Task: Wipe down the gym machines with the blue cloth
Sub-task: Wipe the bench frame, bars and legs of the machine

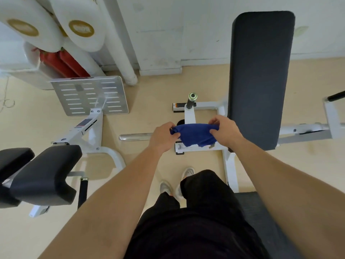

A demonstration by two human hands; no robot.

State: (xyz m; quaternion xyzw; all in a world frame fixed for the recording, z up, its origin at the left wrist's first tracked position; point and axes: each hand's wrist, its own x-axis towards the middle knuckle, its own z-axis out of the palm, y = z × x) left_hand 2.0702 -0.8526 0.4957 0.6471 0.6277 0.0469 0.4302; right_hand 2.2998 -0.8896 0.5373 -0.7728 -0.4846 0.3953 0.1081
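Currently: crumpled blue fabric cloth (196,134) held in mid-air at arm's length, long axis running left to right. The left hand (164,138) pinches one end and the right hand (225,131) pinches the other, so the hands are apart with the cloth bunched between. White steel machine frame (189,116) lies below it. Long black padded backrest (261,75) stands just right of the right hand, probably the nearer surface to wipe.
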